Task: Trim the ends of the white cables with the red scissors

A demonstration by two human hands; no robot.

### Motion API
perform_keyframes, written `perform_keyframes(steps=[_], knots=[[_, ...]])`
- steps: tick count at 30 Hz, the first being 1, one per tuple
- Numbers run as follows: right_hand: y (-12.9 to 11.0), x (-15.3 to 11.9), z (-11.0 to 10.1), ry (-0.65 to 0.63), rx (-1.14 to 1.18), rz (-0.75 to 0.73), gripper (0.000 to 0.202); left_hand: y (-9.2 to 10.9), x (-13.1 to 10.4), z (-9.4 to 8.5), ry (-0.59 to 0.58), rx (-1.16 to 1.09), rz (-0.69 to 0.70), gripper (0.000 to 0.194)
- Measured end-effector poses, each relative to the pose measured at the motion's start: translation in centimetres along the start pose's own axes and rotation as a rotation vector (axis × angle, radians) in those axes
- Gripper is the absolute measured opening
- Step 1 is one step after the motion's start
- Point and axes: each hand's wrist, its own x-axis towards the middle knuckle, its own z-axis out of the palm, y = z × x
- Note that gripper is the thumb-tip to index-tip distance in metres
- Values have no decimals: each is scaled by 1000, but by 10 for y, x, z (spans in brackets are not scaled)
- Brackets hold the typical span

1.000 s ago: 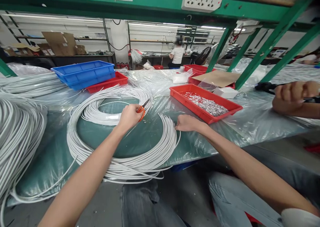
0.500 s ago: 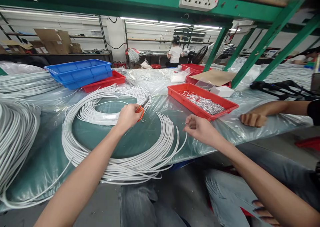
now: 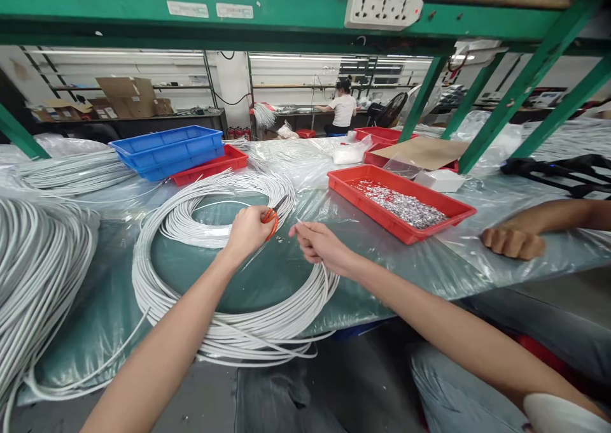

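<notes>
My left hand (image 3: 245,234) is closed around small scissors (image 3: 272,220) with orange handles. Their dark blades point up and to the right, above the coiled cables. To the right of them, my right hand (image 3: 324,247) pinches a thin white cable near its end, and a pale tip (image 3: 298,221) shows just past the fingers. Below my hands lies a large coil of white cables (image 3: 267,321), its right-hand ends partly hidden behind my right hand. A second coil (image 3: 203,232) overlaps it farther back. Whether the blades touch anything I cannot tell.
A red tray (image 3: 401,234) of small metal pieces stands at right, near a co-worker's resting fist (image 3: 513,242). Blue trays (image 3: 167,153) sit on a red one at back left. More cables (image 3: 42,286) lie at far left. A green frame (image 3: 296,16) spans overhead.
My right hand has moved left with the cable, from beside the red tray to near the scissors. My left hand keeps hold of the scissors. The camera view has shifted slightly.
</notes>
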Motion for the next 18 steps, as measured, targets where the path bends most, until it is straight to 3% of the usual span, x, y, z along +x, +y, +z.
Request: perform_keyframes(steps=[5, 9, 18], knots=[[4, 32, 22, -9, 32, 42, 27, -5, 4, -4, 67, -19, -28, 19], [7, 37, 14, -16, 80, 34, 22, -6, 5, -2, 65, -80, -41, 20], [-3, 21, -11, -57, 174, -167, 32, 9, -4, -4, -226, -351, -64, 27]])
